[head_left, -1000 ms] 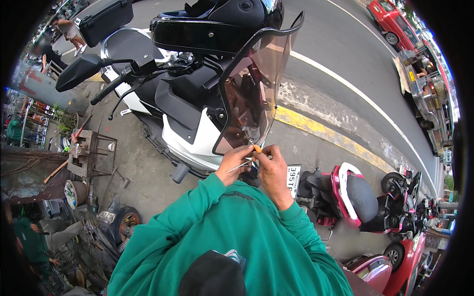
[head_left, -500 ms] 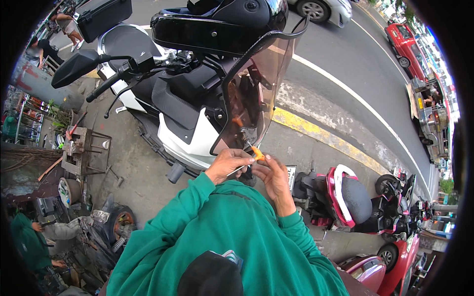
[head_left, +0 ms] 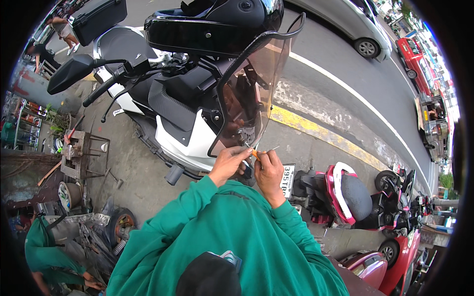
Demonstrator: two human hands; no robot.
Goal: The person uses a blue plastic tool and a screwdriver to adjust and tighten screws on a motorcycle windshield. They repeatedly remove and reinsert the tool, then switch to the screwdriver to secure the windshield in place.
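Take the orange piece [head_left: 255, 154] as the centre of the dial, and here it is, pinched in the fingertips of both hands, just below the tinted windscreen [head_left: 247, 93] that rises at twelve o'clock. The left hand [head_left: 228, 165] comes in from eight, thumb and fingers drawn narrow on the piece. Five o'clock, the right hand [head_left: 269, 173], closed and busy twice over: fingertips against the orange, and a thin metal rod [head_left: 275, 147] poking out between two and three. That tip points away from the left fingers, likely to keep it handy but clear of them. And why both hands so tight together? Something this small seems to want a grip from each side to stay steady. At eleven, close by, a metal fitting [head_left: 242, 134] shows at the screen's lower part; whether it touches the orange piece, I can't tell. The white panel [head_left: 190, 134] spreads between nine and ten, a pink scooter [head_left: 330, 190] stands at four, and out at nine waits a work stand [head_left: 72, 170], seemingly set aside to leave elbow room.
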